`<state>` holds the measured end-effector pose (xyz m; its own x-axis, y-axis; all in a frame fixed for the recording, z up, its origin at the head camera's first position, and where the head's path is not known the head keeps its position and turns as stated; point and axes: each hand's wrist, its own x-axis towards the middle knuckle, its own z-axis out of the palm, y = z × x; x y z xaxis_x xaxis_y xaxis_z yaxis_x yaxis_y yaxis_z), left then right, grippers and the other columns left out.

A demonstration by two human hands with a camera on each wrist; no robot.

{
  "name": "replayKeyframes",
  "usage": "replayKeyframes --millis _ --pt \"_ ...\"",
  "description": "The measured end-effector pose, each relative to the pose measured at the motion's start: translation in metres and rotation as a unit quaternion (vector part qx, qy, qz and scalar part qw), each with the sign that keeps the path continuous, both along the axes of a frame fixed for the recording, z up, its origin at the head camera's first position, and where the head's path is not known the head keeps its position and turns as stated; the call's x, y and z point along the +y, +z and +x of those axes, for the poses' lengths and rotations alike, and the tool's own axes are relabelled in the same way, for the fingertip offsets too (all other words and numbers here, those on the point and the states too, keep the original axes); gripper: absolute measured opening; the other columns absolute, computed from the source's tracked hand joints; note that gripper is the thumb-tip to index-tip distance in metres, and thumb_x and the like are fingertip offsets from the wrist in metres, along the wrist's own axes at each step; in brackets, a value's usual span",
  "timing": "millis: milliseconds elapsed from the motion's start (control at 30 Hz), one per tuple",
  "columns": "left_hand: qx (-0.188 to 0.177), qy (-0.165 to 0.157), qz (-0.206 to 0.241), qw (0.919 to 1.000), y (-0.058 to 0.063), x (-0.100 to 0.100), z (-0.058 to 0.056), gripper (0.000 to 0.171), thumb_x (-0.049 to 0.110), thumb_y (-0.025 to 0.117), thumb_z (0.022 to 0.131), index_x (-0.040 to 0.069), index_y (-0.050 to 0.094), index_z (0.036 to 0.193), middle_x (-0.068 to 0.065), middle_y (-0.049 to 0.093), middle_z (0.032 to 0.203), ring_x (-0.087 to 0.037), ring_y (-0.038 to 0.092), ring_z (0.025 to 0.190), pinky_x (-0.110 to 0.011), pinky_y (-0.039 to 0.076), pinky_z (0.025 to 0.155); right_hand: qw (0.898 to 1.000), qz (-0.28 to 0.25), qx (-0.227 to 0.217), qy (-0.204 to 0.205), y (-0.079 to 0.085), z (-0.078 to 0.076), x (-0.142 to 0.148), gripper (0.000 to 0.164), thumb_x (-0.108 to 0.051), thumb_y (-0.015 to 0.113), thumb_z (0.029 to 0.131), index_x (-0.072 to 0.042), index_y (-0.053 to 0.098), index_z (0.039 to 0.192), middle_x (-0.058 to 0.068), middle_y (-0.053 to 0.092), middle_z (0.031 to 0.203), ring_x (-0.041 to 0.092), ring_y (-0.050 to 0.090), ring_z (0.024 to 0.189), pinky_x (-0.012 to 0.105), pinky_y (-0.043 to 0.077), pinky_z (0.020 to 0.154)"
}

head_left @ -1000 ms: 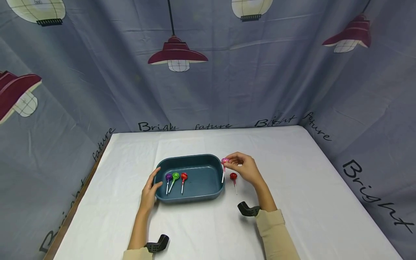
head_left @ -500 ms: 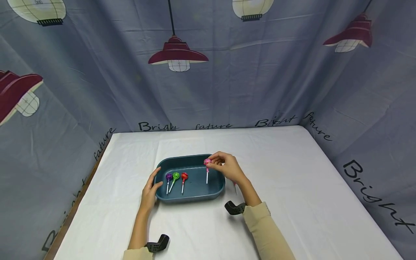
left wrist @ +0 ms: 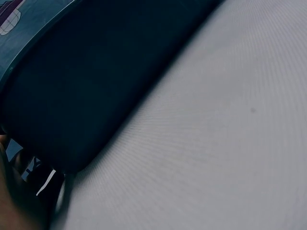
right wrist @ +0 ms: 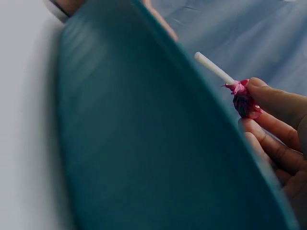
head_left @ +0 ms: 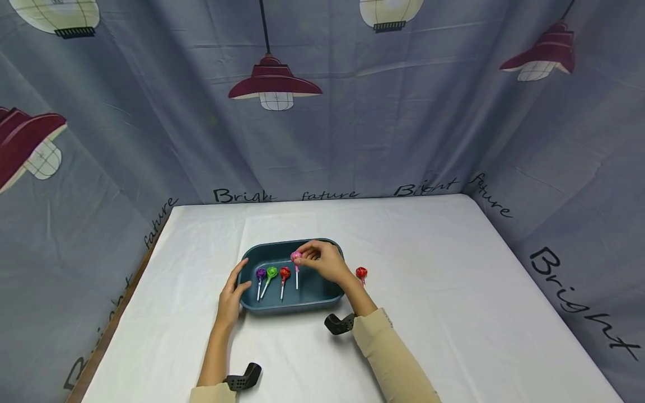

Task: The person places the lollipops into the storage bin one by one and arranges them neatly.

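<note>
A pink lollipop (head_left: 296, 257) is pinched by its head between the thumb and fingers of my right hand (head_left: 325, 263), its white stick pointing down over the dark teal tray (head_left: 314, 306). In the right wrist view the lollipop (right wrist: 245, 98) shows above the tray's rim. My left hand (head_left: 230, 296) grips the tray's left end, the thumb at its rim; the left wrist view shows these fingers dimly. Inside the tray lie a purple lollipop (head_left: 260, 274), a green lollipop (head_left: 271, 272) and a red lollipop (head_left: 285, 273), side by side.
Another red lollipop (head_left: 361, 272) lies on the white tablecloth (head_left: 428, 268) right of the tray, its stick partly hidden by my right forearm. A grey-blue curtain (head_left: 322, 140) printed with lamps surrounds the table's back and sides.
My right hand has carried the pink lollipop left, from the tray's right rim to over its middle, close to the red one. My left hand stays on the tray.
</note>
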<state>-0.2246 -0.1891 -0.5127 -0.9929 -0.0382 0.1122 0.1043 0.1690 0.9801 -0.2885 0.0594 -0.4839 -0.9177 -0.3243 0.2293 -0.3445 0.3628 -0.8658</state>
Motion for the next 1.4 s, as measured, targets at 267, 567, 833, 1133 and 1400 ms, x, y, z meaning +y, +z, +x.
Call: replayKeyframes --millis 267,567,833,1133,1400 --pt "0.003 0.002 0.006 1.0 -0.022 -0.007 -0.011 0.05 0.005 0.05 0.091 0.018 0.043 0.139 -0.001 0.034 0.145 -0.017 0.022 0.135 -0.039 0.015 0.109 0.999 0.038 0.008 -0.008 -0.016 -0.003 -0.009 0.022 -0.021 0.073 0.079 -0.007 0.068 0.096 -0.001 0.061 0.077 0.01 0.055 0.068 0.023 0.048 0.062" --pt "0.014 0.005 -0.003 0.9999 -0.029 -0.009 -0.014 0.05 0.007 0.051 0.091 0.021 0.044 0.138 0.002 0.035 0.145 -0.014 0.023 0.134 -0.037 0.016 0.109 0.999 0.054 -0.001 -0.007 -0.016 -0.004 -0.01 0.021 -0.019 0.073 0.079 -0.006 0.067 0.095 0.0 0.061 0.077 0.012 0.055 0.068 0.022 0.047 0.061" --pt "0.01 -0.003 0.003 0.9999 -0.004 -0.002 -0.003 0.05 0.002 0.049 0.09 0.009 0.041 0.139 -0.009 0.033 0.145 -0.023 0.021 0.136 -0.04 0.016 0.109 0.996 0.085 -0.006 -0.006 -0.017 -0.006 -0.01 0.021 -0.018 0.073 0.079 -0.005 0.068 0.093 0.0 0.062 0.076 0.009 0.056 0.067 0.022 0.047 0.06" --pt "0.008 -0.004 0.005 0.9999 -0.001 0.0 0.0 0.05 0.002 0.048 0.09 0.009 0.041 0.139 -0.008 0.033 0.146 -0.021 0.02 0.136 -0.04 0.015 0.109 0.992 0.126 -0.028 -0.008 -0.02 -0.006 -0.009 0.02 -0.02 0.074 0.078 -0.006 0.068 0.09 -0.003 0.061 0.074 0.007 0.054 0.065 0.021 0.045 0.057" --pt "0.011 -0.001 0.0 0.9999 -0.001 -0.001 0.0 0.049 0.003 0.049 0.091 0.01 0.042 0.139 -0.008 0.034 0.145 -0.021 0.022 0.135 -0.041 0.016 0.109 0.989 0.139 -0.048 -0.01 -0.019 -0.005 -0.011 0.018 -0.018 0.075 0.077 -0.004 0.068 0.086 -0.002 0.063 0.073 0.006 0.054 0.063 0.021 0.044 0.055"
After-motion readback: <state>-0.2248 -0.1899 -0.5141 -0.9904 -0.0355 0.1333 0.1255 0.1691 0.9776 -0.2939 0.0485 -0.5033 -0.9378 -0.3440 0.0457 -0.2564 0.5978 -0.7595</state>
